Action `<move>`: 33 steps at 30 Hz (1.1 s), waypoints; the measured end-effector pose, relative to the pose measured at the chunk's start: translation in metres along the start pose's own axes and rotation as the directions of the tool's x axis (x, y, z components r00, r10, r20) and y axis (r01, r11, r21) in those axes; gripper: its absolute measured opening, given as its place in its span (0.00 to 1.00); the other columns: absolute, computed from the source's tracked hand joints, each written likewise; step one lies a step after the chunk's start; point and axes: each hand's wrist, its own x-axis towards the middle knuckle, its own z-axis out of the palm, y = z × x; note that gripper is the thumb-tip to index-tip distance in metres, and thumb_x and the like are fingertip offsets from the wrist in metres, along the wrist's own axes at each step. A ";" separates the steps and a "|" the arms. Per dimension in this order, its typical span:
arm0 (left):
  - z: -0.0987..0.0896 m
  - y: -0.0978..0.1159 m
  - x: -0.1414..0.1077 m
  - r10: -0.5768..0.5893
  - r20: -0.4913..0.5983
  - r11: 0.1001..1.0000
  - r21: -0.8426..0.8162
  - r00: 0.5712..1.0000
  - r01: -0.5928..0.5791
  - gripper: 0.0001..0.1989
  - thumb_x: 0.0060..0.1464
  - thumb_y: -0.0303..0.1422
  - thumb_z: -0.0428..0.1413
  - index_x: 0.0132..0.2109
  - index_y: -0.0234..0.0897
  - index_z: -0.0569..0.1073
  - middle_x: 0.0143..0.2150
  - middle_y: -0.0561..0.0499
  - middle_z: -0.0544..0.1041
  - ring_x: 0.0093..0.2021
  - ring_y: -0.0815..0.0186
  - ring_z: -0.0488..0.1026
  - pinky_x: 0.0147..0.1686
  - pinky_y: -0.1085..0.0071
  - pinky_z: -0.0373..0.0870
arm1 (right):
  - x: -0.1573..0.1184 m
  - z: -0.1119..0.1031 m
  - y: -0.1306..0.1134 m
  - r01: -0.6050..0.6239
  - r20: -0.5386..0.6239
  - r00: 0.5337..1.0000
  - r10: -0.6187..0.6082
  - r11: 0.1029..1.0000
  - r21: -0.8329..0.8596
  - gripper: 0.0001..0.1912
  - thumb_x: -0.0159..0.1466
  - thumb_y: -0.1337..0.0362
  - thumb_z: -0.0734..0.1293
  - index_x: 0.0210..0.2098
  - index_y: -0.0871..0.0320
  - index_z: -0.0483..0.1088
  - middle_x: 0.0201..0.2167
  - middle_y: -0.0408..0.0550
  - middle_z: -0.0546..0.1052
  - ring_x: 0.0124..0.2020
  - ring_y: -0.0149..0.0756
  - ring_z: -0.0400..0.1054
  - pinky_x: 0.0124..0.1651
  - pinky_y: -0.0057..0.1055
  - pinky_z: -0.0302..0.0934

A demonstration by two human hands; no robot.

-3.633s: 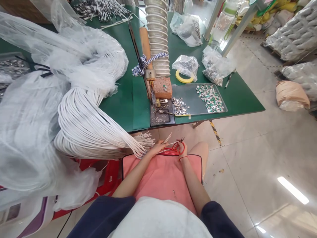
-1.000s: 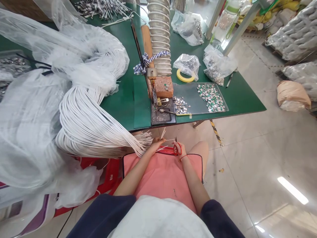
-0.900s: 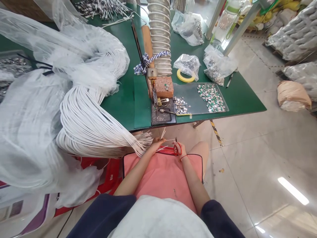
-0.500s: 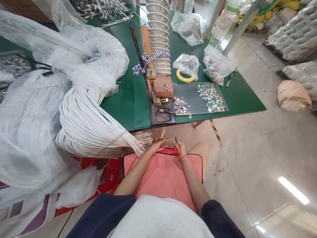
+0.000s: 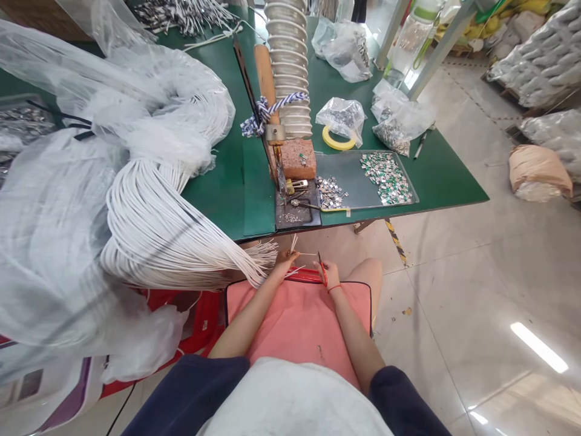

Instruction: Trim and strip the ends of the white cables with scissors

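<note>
Above my lap, my left hand (image 5: 285, 260) is closed round a few thin white cables (image 5: 294, 243), whose ends stick up and out to the right. One cable end reaches across toward the scissors (image 5: 324, 272), which have red handles and dark blades pointing up. Wrapped round those handles is my right hand (image 5: 332, 274). Whether the blades touch the cable is too small to tell. Left of my left hand lies a thick bundle of white cables (image 5: 158, 236), its cut ends fanned out beside my wrist. A salmon-pink apron (image 5: 304, 327) covers my lap.
On the green table (image 5: 213, 206) stand a soldering iron with a wooden handle (image 5: 265, 75), a ribbed hose (image 5: 288, 72) and a brick (image 5: 298, 160). A shallow tray (image 5: 354, 175) holds small metal connectors. Beyond it are a yellow tape roll (image 5: 338, 144) and plastic bags (image 5: 399, 118).
The scissors have turned slightly, and their blades are now nearer the cable end. My left hand has shifted a little left and still grips the cables.
</note>
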 end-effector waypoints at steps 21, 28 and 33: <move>0.006 0.006 -0.007 -0.127 0.139 0.990 -0.041 0.982 0.134 0.10 0.61 0.35 0.54 0.44 0.31 0.72 0.38 0.50 0.75 0.32 0.70 0.73 0.31 0.71 0.74 | 0.002 -0.003 0.000 -0.067 -0.102 0.992 0.077 0.993 0.099 0.23 0.52 0.41 0.67 0.22 0.56 0.66 0.07 0.36 0.62 0.09 0.29 0.56 0.13 0.26 0.50; 0.011 0.001 -0.017 -0.126 0.202 0.988 -0.065 0.971 0.141 0.09 0.61 0.34 0.56 0.39 0.30 0.73 0.31 0.54 0.74 0.25 0.73 0.70 0.25 0.75 0.70 | 0.005 -0.006 0.004 -0.056 -0.151 0.986 0.071 0.993 0.100 0.21 0.55 0.46 0.65 0.17 0.54 0.61 0.07 0.37 0.62 0.10 0.30 0.56 0.14 0.26 0.52; 0.009 0.000 -0.011 -0.151 0.083 0.979 -0.127 0.985 0.161 0.10 0.62 0.36 0.54 0.43 0.31 0.72 0.34 0.52 0.75 0.28 0.72 0.72 0.27 0.73 0.72 | 0.007 -0.007 0.009 -0.030 -0.203 0.978 0.044 0.997 0.071 0.20 0.54 0.50 0.66 0.15 0.53 0.58 0.07 0.38 0.62 0.11 0.30 0.57 0.17 0.27 0.54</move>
